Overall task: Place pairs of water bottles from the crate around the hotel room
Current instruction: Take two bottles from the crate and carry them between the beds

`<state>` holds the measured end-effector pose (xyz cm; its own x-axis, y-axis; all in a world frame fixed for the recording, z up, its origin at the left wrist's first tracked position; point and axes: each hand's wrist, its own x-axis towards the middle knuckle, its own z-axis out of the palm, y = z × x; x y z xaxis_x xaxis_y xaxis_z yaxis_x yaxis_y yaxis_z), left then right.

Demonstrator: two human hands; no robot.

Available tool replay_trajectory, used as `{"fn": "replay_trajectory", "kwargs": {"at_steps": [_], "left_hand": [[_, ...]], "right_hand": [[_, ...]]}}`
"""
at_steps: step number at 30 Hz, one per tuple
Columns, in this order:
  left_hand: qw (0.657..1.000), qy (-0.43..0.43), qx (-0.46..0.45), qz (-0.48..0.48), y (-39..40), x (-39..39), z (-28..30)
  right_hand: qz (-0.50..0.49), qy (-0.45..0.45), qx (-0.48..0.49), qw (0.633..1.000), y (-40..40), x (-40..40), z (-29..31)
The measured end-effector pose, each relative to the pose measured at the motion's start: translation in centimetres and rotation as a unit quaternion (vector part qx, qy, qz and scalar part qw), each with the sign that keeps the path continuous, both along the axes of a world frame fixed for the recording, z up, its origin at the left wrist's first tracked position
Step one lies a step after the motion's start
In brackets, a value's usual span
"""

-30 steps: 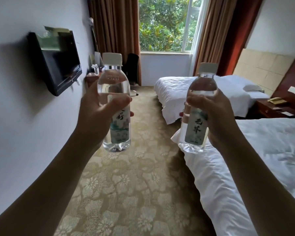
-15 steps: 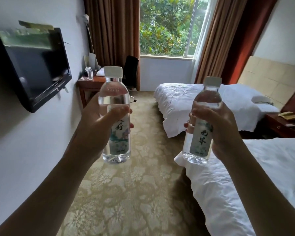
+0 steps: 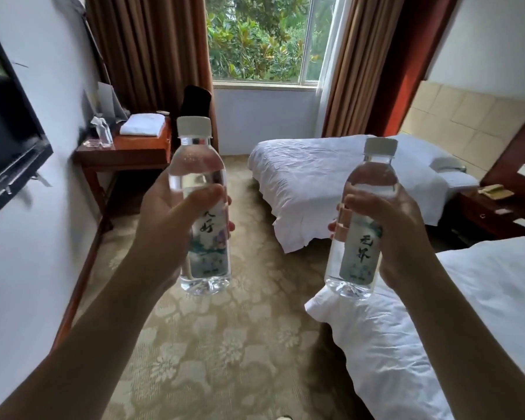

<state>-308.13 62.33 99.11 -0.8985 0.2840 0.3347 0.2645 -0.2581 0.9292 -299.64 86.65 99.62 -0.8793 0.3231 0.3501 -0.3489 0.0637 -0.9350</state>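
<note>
I hold two clear water bottles with white caps and printed labels, upright in front of me above the carpet. My left hand (image 3: 167,219) grips the left water bottle (image 3: 199,165) round its middle, thumb across the label. The right water bottle (image 3: 370,180) is gripped by my right hand (image 3: 388,225), over the corner of the near bed. The crate is not in view.
A wooden desk (image 3: 125,154) with folded white towels, a glass item and a dark chair stands at the left wall near the window. A wall TV (image 3: 9,147) hangs at left. Two white beds (image 3: 331,183) lie at right, with a nightstand (image 3: 494,216) between them.
I have walked further into the room: the desk, window and far bed look larger and nearer, the TV has slid to the left edge. Both hands still hold the bottles upright.
</note>
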Motion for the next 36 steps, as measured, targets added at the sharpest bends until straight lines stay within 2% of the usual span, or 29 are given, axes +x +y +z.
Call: {"fn": "replay_trajectory", "kwargs": {"at_steps": [6, 14, 22, 29, 36], "left_hand": [[1.000, 0.002, -0.007, 0.000, 6.6, -12.9, -1.8], [1.000, 0.009, -0.014, 0.005, 13.0, -29.6, -0.2], [1.000, -0.003, -0.004, -0.020, 17.4, -47.8, -0.3], [0.990, 0.004, -0.006, -0.141, 23.9, -63.8, 0.8], [0.963, 0.006, -0.017, -0.270, 35.2, -72.3, 2.5]], "right_hand": [[0.007, 0.009, -0.023, 1.000, 5.8, -13.6, -2.1], [0.019, 0.011, -0.040, 0.999, 11.8, -31.4, -0.3], [-0.050, -0.006, 0.002, 0.999, 16.2, -47.0, -0.3], [-0.166, -0.001, 0.007, 0.986, 19.7, -58.6, 0.4], [-0.287, 0.012, -0.001, 0.958, 26.1, -61.6, 1.6]]}}
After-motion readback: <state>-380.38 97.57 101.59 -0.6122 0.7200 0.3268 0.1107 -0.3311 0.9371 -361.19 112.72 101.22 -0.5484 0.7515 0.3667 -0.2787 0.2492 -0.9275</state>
